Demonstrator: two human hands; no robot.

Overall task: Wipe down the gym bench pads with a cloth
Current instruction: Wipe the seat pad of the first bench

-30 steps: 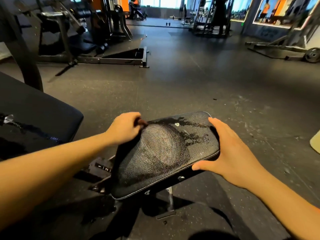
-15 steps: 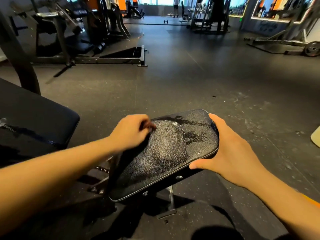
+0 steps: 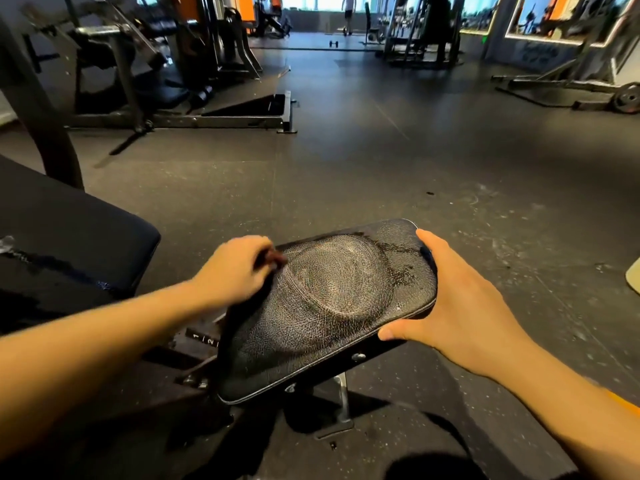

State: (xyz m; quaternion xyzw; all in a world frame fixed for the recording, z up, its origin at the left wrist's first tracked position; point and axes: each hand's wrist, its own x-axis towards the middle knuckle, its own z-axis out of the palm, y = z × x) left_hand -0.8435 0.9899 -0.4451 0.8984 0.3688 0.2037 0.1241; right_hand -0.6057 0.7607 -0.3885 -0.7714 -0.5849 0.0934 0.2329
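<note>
The small black seat pad (image 3: 329, 306) of the bench sits tilted in front of me, its leather cracked and worn, with wet dark streaks near its far right corner. My left hand (image 3: 235, 271) is fisted at the pad's far left edge and grips a dark cloth (image 3: 275, 258); only a small bit shows at my fingertips, touching the pad. My right hand (image 3: 460, 306) clasps the pad's right end, fingers over the far corner and thumb on the near edge. The larger black back pad (image 3: 79, 237) lies to the left with a wet streak on it.
Under the pad, the bench's numbered adjustment bracket (image 3: 204, 339) and metal foot (image 3: 341, 410) stand on dark rubber flooring. A machine frame (image 3: 214, 116) sits at far left, a weight plate (image 3: 628, 98) at far right. A pale object (image 3: 633, 278) pokes in at the right edge.
My left hand has slid the cloth a little to the right along the pad's far left edge. My right hand has kept its hold on the pad's right end.
</note>
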